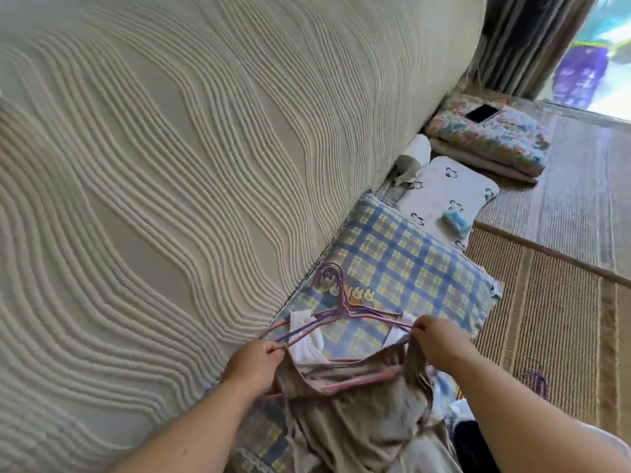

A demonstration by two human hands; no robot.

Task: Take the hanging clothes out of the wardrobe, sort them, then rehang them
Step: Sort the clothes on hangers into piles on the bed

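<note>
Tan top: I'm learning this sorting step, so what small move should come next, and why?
Probably slip the strap off the right end of the pink hanger. The right hand pinches that strap there, the left hand grips the hangers at their left ends, and the top hangs from the pink one, so freeing a strap seems the way to take it off.
</note>
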